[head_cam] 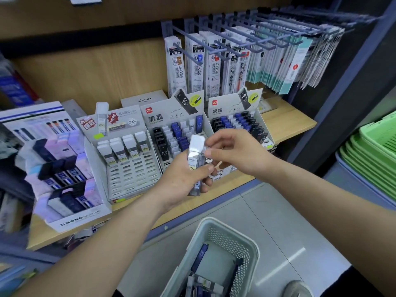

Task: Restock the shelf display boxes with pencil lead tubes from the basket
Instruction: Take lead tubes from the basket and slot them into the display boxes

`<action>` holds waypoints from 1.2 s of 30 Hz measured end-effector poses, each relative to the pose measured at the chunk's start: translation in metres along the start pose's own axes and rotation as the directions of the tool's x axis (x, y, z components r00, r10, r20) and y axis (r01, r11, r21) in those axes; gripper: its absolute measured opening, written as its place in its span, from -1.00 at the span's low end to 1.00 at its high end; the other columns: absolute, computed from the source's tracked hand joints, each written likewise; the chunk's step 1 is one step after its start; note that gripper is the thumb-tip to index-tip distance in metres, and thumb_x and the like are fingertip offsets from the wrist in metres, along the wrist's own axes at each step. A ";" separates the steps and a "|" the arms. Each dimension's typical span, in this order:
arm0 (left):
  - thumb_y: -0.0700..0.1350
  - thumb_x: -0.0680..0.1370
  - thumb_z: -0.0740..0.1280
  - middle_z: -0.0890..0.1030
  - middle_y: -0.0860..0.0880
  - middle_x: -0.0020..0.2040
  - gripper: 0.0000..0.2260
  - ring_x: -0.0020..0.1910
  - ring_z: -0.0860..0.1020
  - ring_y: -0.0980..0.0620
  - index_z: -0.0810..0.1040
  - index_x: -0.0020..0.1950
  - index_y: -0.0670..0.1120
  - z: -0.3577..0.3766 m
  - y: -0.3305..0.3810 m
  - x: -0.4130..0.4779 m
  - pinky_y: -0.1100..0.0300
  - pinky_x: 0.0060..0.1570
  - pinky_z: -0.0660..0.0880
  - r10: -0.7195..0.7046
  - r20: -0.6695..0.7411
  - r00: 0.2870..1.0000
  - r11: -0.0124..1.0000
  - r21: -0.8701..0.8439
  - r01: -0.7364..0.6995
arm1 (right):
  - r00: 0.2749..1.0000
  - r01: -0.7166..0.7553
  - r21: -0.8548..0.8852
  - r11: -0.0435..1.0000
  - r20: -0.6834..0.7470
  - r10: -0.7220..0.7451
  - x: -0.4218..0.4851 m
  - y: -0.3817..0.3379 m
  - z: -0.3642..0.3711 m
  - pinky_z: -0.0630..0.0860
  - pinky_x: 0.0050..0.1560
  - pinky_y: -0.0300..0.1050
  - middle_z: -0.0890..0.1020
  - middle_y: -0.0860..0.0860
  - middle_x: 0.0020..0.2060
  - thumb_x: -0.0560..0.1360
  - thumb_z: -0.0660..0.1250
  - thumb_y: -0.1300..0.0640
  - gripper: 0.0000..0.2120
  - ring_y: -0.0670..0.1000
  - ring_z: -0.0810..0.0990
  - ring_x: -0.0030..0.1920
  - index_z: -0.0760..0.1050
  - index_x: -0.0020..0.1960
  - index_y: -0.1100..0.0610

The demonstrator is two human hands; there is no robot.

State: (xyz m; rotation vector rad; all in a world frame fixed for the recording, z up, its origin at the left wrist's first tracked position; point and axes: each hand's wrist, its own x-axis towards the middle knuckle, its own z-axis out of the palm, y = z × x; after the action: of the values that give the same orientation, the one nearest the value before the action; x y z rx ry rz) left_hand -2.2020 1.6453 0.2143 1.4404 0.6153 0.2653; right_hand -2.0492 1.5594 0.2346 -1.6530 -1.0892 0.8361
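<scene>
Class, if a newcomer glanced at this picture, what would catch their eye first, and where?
Both hands at centre: the left hand grips a clear lead tube while the right hand pinches its white cap. Behind them on the shelf stands a mostly empty display box of matching tubes; a grey basket waits below.

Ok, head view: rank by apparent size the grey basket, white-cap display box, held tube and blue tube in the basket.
Largest: display box and grey basket look alike; basket nearer and cropped, so unranked.
Then: held tube.
Smallest: blue tube.
</scene>
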 end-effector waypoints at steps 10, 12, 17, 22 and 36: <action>-0.19 0.61 0.35 0.66 -0.06 -0.15 -0.89 -0.32 0.59 0.08 0.56 0.14 -0.13 -0.023 -0.006 -0.006 0.25 -0.37 0.53 0.007 -0.044 0.999 0.996 -0.089 -0.011 | 0.994 -0.090 0.220 0.971 -0.045 0.102 0.007 -0.001 0.006 0.66 -0.11 0.01 0.67 0.17 -0.17 0.59 0.35 0.25 -0.94 0.09 0.70 -0.17 0.47 -0.03 0.19; -0.17 0.62 0.35 0.66 -0.06 -0.12 -0.84 -0.31 0.58 0.08 0.53 0.19 -0.15 -0.027 -0.006 -0.006 0.26 -0.39 0.51 0.004 -0.044 0.999 0.997 -0.083 -0.008 | 0.993 -0.067 0.248 0.966 -0.081 0.090 0.010 0.001 0.006 0.66 -0.11 0.00 0.65 0.15 -0.20 0.59 0.34 0.28 -0.95 0.05 0.68 -0.23 0.49 0.05 0.21; -0.20 0.63 0.33 0.69 -0.07 -0.09 -0.81 -0.41 0.52 0.09 0.48 0.23 -0.17 -0.036 -0.004 -0.009 0.29 -0.50 0.42 -0.007 -0.104 0.995 0.999 -0.054 0.001 | 0.984 0.011 0.304 0.953 -0.171 0.043 0.017 0.004 0.003 0.62 -0.16 -0.05 0.62 0.15 -0.18 0.61 0.31 0.28 -0.88 0.05 0.65 -0.25 0.57 0.13 0.22; -0.12 0.63 0.33 0.70 -0.05 -0.05 -0.84 -0.44 0.47 0.10 0.51 0.18 -0.13 -0.048 -0.007 -0.015 0.29 -0.52 0.36 0.004 -0.170 0.985 0.999 -0.033 -0.010 | 0.994 0.028 0.354 0.935 -0.109 0.011 0.020 -0.003 0.013 0.63 -0.09 -0.06 0.62 0.14 -0.15 0.61 0.27 0.36 -0.89 0.09 0.67 -0.18 0.53 0.06 0.22; -0.22 0.58 0.41 0.49 -0.11 -0.31 -0.82 -0.45 0.42 0.05 0.51 0.15 -0.16 -0.060 -0.016 -0.016 0.24 -0.50 0.38 -0.025 -0.242 0.970 0.997 0.065 0.042 | 0.985 0.023 0.363 0.931 -0.167 0.041 0.025 -0.005 0.028 0.64 -0.09 -0.07 0.68 0.12 -0.17 0.45 0.46 0.39 -0.78 0.06 0.68 -0.20 0.56 0.06 0.22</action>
State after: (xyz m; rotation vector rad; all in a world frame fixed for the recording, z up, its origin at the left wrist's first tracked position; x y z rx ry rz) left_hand -2.2506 1.6853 0.2019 1.4751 0.8538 0.3991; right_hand -2.0660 1.5926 0.2302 -1.3879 -0.7531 0.8281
